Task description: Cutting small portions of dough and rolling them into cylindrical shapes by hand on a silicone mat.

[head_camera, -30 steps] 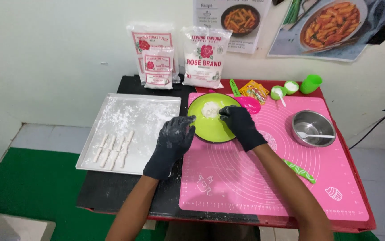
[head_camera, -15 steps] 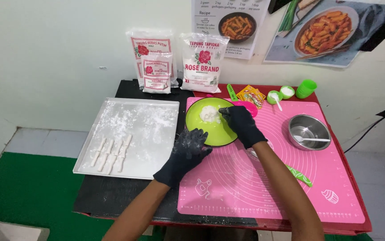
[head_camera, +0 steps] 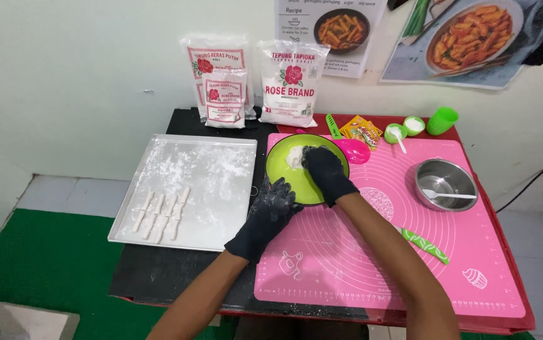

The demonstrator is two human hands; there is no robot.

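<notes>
Both hands wear black gloves dusted with white flour. My right hand (head_camera: 325,171) reaches into a green plate (head_camera: 281,176) and its fingers touch a small mound of white flour or dough (head_camera: 295,157) at the plate's far side. My left hand (head_camera: 270,209) rests with fingers spread on the near left rim of the plate, at the edge of the pink silicone mat (head_camera: 372,258). It holds nothing. To the left lies a floured metal tray (head_camera: 212,182) with several short white dough sticks (head_camera: 158,215) in its near left corner.
Three flour bags (head_camera: 292,82) stand against the wall. A steel bowl with a white spoon (head_camera: 446,184) sits on the right of the mat, a green patterned tool (head_camera: 424,244) nearer me. A pink scoop (head_camera: 354,150), small green cups (head_camera: 414,125) and a yellow packet (head_camera: 362,131) stand behind.
My left hand has slid back toward me, from the plate's left side to its near rim. My right hand stays in the plate at the white mound.
</notes>
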